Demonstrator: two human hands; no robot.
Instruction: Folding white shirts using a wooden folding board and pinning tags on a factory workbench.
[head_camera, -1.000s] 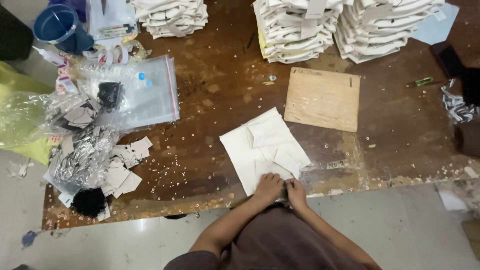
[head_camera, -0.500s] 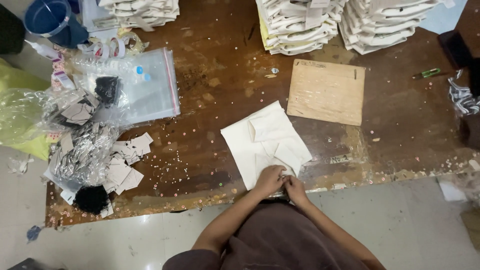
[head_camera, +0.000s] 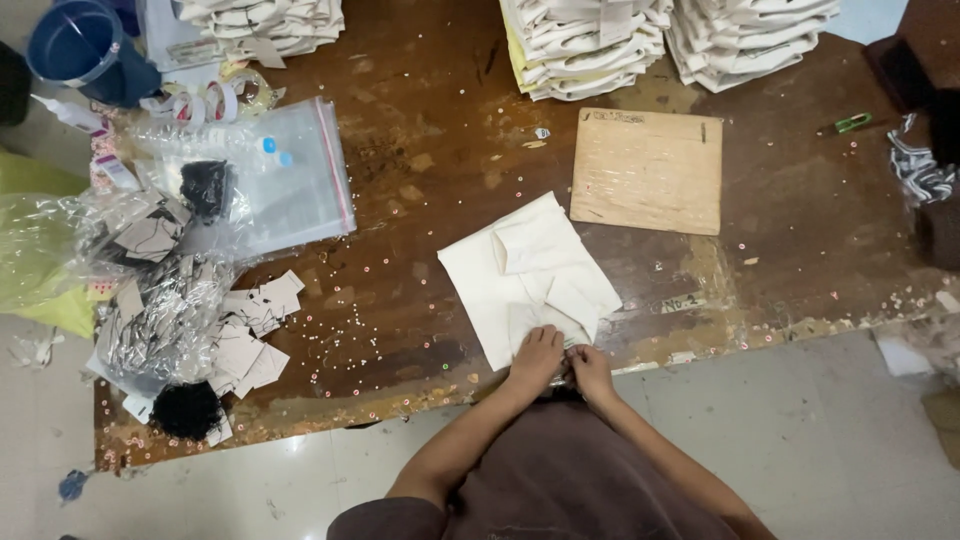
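From the head camera, your left hand (head_camera: 537, 357) lies flat with fingers together on the near corner of a folded cream cloth bag (head_camera: 527, 275), pressing it to the table. Your right hand (head_camera: 592, 370) sits just beside it, fingertips curled down on the same near edge; it looks like a pinch on the cloth, though the grip itself is too small to make out. The two hands almost touch.

The bag lies skewed on the worn brown wooden table (head_camera: 420, 200), close to its near edge and roughly in the middle of the view, with a folded flap across its upper part. Just beyond it to the right lies a pale plywood board (head_camera: 648, 170), apart from the bag. At the far edge stand stacks of folded cream bags (head_camera: 590, 45), with another stack (head_camera: 262, 25) at the far left.

To your left lie a clear zip bag (head_camera: 290, 180) with a red seal strip, crumpled clear plastic wrap (head_camera: 160, 320), loose pale card tags (head_camera: 252, 330) and a tuft of black thread (head_camera: 187, 408). A blue bucket (head_camera: 75, 45) stands at the far left corner. Small bits of litter dot the tabletop. A small green object (head_camera: 853, 122) lies far right.
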